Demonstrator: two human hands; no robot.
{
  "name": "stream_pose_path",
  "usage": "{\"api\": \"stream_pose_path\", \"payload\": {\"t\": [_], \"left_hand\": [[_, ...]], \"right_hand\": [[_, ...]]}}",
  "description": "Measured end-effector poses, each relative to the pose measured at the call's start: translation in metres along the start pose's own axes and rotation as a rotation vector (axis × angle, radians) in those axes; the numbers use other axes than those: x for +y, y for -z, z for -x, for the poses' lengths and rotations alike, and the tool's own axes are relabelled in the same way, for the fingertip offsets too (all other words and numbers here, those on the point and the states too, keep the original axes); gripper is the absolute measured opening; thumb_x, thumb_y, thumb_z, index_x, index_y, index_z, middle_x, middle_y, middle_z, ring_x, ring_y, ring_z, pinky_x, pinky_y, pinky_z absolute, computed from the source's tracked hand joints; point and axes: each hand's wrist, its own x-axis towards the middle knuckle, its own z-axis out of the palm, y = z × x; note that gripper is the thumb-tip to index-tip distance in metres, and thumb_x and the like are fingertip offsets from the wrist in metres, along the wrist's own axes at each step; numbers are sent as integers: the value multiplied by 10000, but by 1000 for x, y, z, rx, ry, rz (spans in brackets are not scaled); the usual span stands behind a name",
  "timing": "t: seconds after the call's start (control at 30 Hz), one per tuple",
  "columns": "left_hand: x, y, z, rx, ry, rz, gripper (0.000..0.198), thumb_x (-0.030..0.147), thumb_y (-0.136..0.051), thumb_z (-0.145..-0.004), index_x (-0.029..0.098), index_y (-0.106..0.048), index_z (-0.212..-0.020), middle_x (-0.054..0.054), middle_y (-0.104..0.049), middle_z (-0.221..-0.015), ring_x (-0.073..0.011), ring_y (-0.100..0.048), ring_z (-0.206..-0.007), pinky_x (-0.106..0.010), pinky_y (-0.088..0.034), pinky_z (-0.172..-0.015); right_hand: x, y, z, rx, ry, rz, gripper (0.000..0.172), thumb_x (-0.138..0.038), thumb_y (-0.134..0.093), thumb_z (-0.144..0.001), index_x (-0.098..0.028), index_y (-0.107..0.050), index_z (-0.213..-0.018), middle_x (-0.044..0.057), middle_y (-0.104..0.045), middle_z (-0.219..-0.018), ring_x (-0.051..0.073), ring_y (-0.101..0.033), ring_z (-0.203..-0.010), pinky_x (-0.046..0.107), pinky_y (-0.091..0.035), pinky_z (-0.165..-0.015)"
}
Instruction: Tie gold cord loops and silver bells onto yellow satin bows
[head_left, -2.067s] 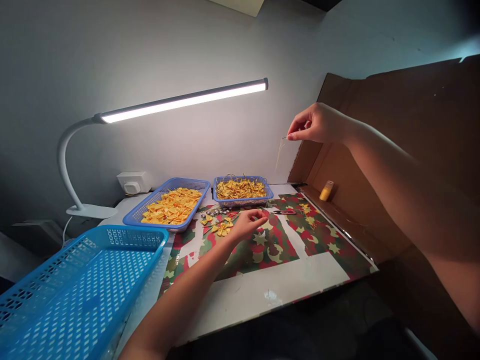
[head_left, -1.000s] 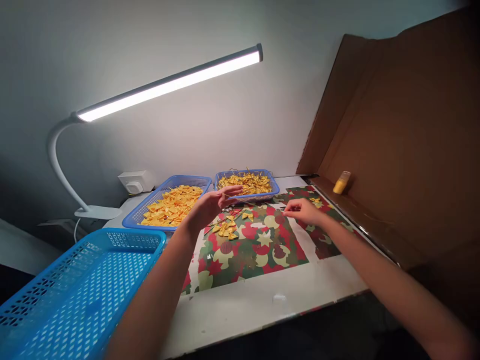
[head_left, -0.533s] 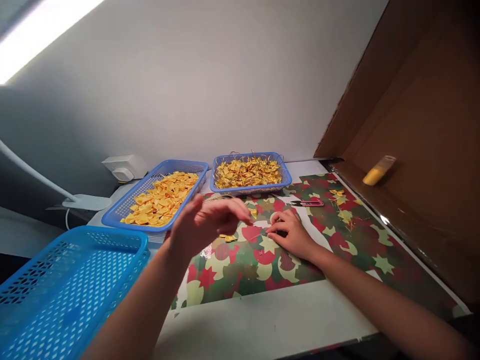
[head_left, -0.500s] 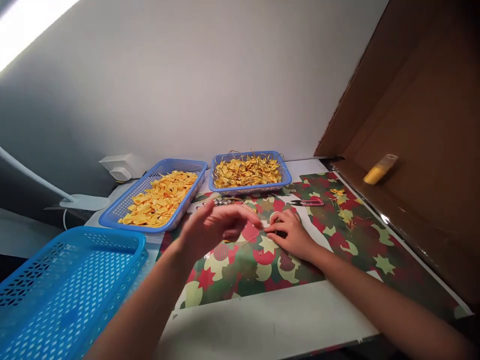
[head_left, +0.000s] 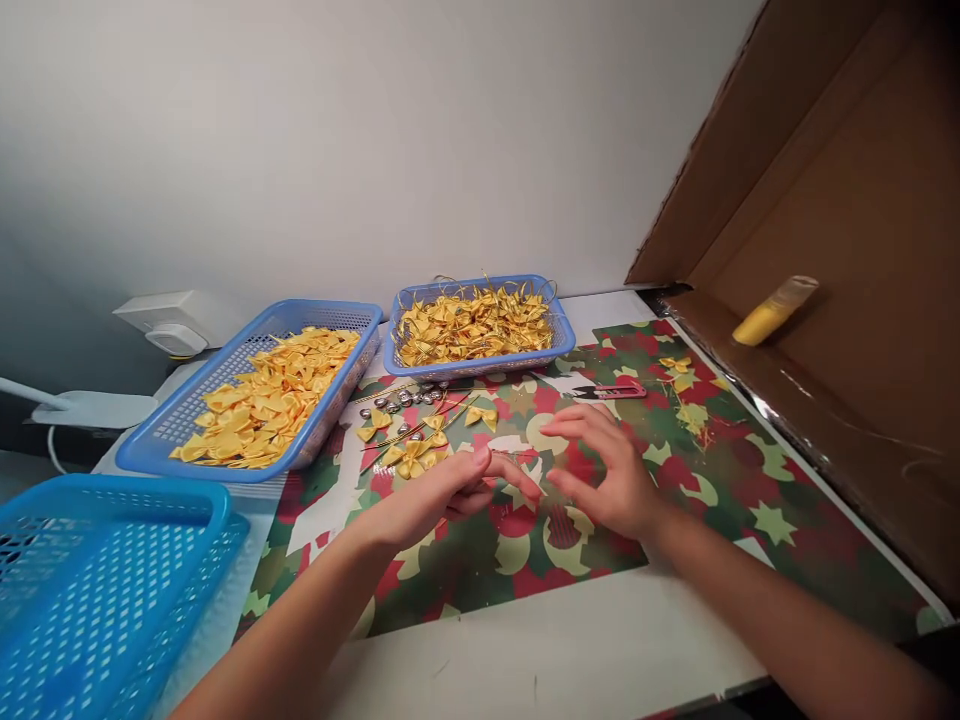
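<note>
My left hand (head_left: 454,488) is low over the camouflage-patterned mat (head_left: 480,560), its index finger stretched out to the right and the other fingers curled under. I see nothing held in it. Facing it, my right hand (head_left: 611,475) has its fingers apart and also looks bare. Just beyond my left hand lie yellow ribbon bows (head_left: 412,457), with another bow (head_left: 481,416) further right. Small silver bells (head_left: 405,398) and gold cords (head_left: 454,412) are scattered behind them. Thread snips (head_left: 611,391) with a pink handle rest beyond my right hand.
Against the wall stand two blue baskets: one of bows (head_left: 131,458), one of bows with gold cords (head_left: 559,335). A bright blue basket (head_left: 217,515) is at the near left. Yellow scraps (head_left: 694,420) lie right, by a cardboard wall (head_left: 847,220) with a yellow-filled tube (head_left: 772,312).
My right hand's fingertips have parted from a pinch, and it has shifted slightly right. My left hand is lower, its index finger pointing down to the right. The view has moved, revealing the bows and bells.
</note>
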Motion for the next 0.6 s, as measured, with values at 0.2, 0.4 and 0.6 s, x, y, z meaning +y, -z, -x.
{"api": "stream_pose_path", "payload": {"t": [0.2,0.4,0.6], "left_hand": [[9,1,2,-99,-21,-79,638,645,-345,-872,147,-734,-964,37,-235,-565,-114,-205,-505,-276,-162,-488],[7,2,2,-161,-27,-42,575,615,-421,-862,152,-759,-892,4,-468,-546,-105,-247,-493,-266,-231,-492],[4,5,1,-63,-69,32,334,484,-676,-768,158,-749,-769,-44,-655,-713,-131,-498,-617,-235,-386,-583]], "right_hand": [[-10,-4,1,-405,69,-112,407,-200,-509,-895,-234,-516,-1300,78,-610,-1238,229,-492,-1175,425,-402,-997],[-13,-5,-1,-436,61,2,314,-267,-364,-987,-216,-596,-781,25,-645,-766,191,-526,-834,416,-382,-890],[-10,6,-4,-416,67,-45,384,-333,-287,-1013,-213,-476,-702,13,-573,-712,184,-475,-815,370,-385,-833]]}}
